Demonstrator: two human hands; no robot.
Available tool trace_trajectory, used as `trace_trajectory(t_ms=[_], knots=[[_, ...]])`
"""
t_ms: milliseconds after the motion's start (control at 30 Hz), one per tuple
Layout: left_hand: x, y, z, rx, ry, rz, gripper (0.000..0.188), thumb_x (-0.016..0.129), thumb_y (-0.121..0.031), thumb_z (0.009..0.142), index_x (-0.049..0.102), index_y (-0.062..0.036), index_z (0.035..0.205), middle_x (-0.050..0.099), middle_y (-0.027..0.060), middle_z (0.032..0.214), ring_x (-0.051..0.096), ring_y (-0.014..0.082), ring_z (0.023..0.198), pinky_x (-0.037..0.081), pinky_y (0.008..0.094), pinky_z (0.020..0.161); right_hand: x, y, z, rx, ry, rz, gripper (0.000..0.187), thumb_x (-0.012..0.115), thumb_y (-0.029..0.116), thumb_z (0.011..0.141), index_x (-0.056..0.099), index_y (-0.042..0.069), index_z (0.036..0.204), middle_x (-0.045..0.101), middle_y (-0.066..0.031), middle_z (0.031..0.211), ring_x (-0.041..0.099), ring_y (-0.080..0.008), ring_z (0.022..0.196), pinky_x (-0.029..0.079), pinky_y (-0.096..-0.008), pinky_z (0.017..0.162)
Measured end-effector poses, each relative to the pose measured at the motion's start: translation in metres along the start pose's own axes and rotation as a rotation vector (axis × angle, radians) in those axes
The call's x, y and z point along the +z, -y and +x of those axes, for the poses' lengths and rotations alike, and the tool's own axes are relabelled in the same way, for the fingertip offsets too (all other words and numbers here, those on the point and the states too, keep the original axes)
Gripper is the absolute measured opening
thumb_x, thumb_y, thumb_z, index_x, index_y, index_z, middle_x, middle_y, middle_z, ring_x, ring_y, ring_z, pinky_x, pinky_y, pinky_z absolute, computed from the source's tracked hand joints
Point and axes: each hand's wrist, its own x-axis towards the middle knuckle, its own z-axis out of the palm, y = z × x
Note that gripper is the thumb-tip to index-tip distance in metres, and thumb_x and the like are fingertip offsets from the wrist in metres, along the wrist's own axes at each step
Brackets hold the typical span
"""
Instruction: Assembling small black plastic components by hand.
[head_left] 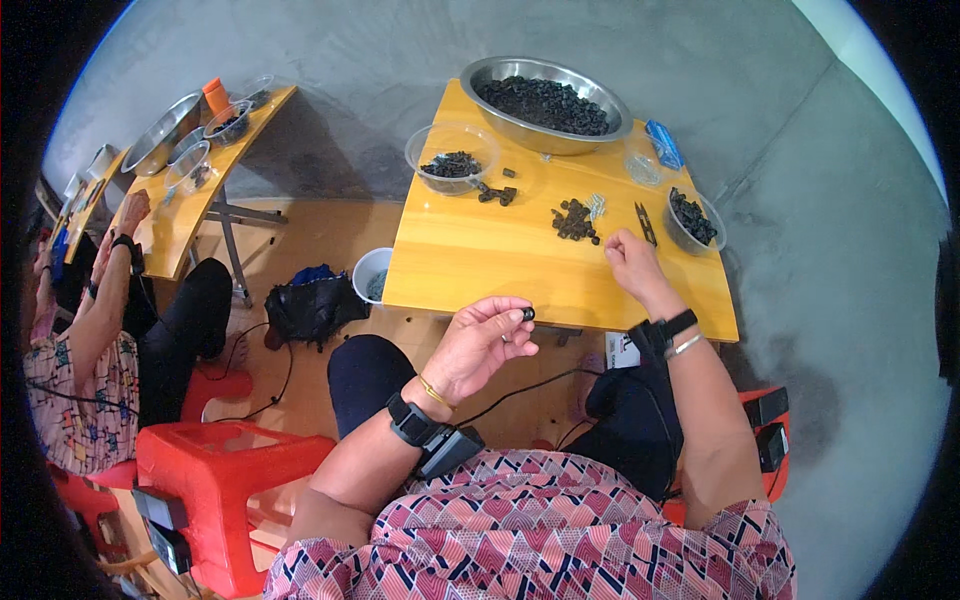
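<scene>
My left hand (480, 345) is raised just in front of the table's near edge, pinching a small black cylindrical piece (528, 314) between thumb and forefinger. Over the right part of the table, my right hand (632, 262) has its fingers curled together; whatever they might hold is hidden. Close beside its fingertips lies a loose pile of small black pieces (573, 221). Several small silvery pins (597, 206) lie at the pile's edge. A pair of dark thread snips (646, 224) rests just beyond my right hand.
On the yellow table (470, 265) stand a steel basin (625, 125) of black pieces, a clear tub (412, 160) at left and another tub (718, 222) at right. A white bucket (368, 262) and a red stool (215, 460) are left. Another person (90, 370) works at a neighbouring table.
</scene>
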Motion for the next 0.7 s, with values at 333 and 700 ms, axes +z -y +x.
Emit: trace_trajectory(t_ms=[333, 700], knots=[[-0.002, -0.001, -0.004, 0.010, -0.021, 0.039, 0.013, 0.050, -0.004, 0.083, 0.055, -0.0011, 0.094, 0.057, 0.0058, 0.079, 0.056, 0.0120, 0.067, 0.052, 0.0299, 0.065, 0.018, -0.007, 0.029, -0.030, 0.141, -0.288, 0.014, 0.058, 0.009, 0.071, 0.052, 0.000, 0.080, 0.057, -0.0163, 0.069, 0.056, -0.0299, 0.066, 0.043, -0.0345, 0.057], [0.015, -0.004, -0.015, 0.136, 0.150, 0.065, 0.016, 0.049, -0.008, 0.084, 0.055, -0.0025, 0.097, 0.056, 0.0059, 0.080, 0.054, 0.0126, 0.069, 0.050, 0.0300, 0.068, -0.025, 0.091, -0.065, 0.044, 0.311, 0.693, 0.010, 0.053, 0.002, 0.075, 0.051, 0.000, 0.085, 0.052, -0.0013, 0.070, 0.049, -0.0079, 0.058, 0.042, -0.0217, 0.053]])
